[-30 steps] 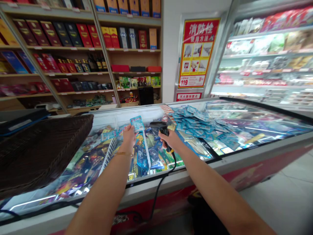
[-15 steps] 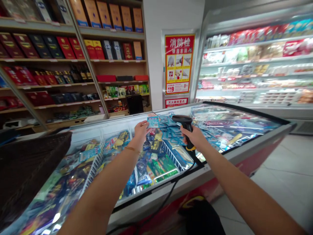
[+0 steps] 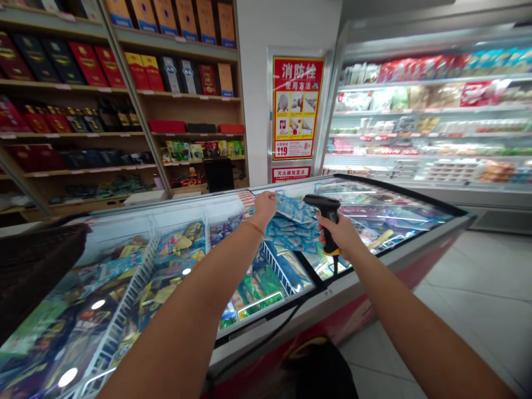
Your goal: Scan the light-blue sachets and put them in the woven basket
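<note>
Right hand (image 3: 341, 235) wrapped firmly around the grip of a black barcode scanner (image 3: 326, 213), scanner head level and pointing left, cord (image 3: 333, 266) dropping from the base of the handle; held just above the glass lid of a chest freezer (image 3: 390, 252), at the right edge of a heap of blue packets (image 3: 293, 227) lying on that lid. Left hand (image 3: 265, 208) stretched forward with a thin bracelet at the wrist, fingers down on the far left part of the same heap, touching one packet; whether pinched shut on it cannot be told. Scanner head just right of that hand, well clear of touching. Beneath the glass, wire dividers (image 3: 278, 263) and mixed frozen goods; behind, wooden shelves (image 3: 124, 133) with boxes, and a red sign (image 3: 297, 105).
</note>
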Demonstrator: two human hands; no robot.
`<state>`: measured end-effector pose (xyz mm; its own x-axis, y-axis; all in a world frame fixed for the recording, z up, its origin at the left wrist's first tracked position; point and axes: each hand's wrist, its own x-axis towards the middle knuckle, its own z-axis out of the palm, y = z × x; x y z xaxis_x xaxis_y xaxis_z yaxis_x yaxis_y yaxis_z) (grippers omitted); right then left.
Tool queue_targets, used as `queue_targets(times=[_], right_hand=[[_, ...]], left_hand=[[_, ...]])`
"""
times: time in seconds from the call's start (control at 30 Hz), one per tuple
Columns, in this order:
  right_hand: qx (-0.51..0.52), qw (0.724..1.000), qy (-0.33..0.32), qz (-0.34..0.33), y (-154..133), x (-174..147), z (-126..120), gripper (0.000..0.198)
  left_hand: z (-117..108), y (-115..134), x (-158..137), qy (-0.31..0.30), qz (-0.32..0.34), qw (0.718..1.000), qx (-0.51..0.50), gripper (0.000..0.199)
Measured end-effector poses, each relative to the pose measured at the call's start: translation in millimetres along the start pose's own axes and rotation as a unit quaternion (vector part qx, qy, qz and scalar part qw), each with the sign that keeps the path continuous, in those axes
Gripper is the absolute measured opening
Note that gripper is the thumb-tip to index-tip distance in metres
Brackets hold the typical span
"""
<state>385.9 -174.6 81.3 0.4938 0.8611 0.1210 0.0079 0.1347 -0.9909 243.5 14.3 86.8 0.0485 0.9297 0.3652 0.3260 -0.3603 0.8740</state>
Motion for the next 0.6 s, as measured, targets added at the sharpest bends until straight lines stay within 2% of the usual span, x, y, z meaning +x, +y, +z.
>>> queue_targets(times=[0.1, 0.23, 0.4, 0.5, 0.57, 0.6], right_hand=[[0.002, 1.000, -0.019, 0.001, 3, 1, 16, 0.019], [0.015, 0.998, -0.059, 0.013, 9, -3, 53, 0.019], [0.022, 0.991, -0.129, 0.027, 19, -16, 117, 0.021], [0.026, 0.984, -0.173, 0.033, 23, -27, 153, 0.024], [0.026, 0.980, -0.196, 0.038, 24, -34, 174, 0.024], [0.026, 0.977, -0.207, 0.037, 24, -36, 184, 0.023]], left_hand=[[-25, -10, 1, 0.028, 0.054, 0.996, 0.070, 0.019], [-82, -44, -4, 0.030, 0.016, 0.987, 0.160, 0.027], [-191, -100, -20, 0.028, -0.110, 0.940, 0.321, 0.041], [-266, -126, -34, 0.069, -0.176, 0.900, 0.393, 0.040], [-311, -139, -44, 0.085, -0.199, 0.889, 0.404, 0.040], [-330, -144, -49, 0.102, -0.201, 0.895, 0.384, 0.037]])
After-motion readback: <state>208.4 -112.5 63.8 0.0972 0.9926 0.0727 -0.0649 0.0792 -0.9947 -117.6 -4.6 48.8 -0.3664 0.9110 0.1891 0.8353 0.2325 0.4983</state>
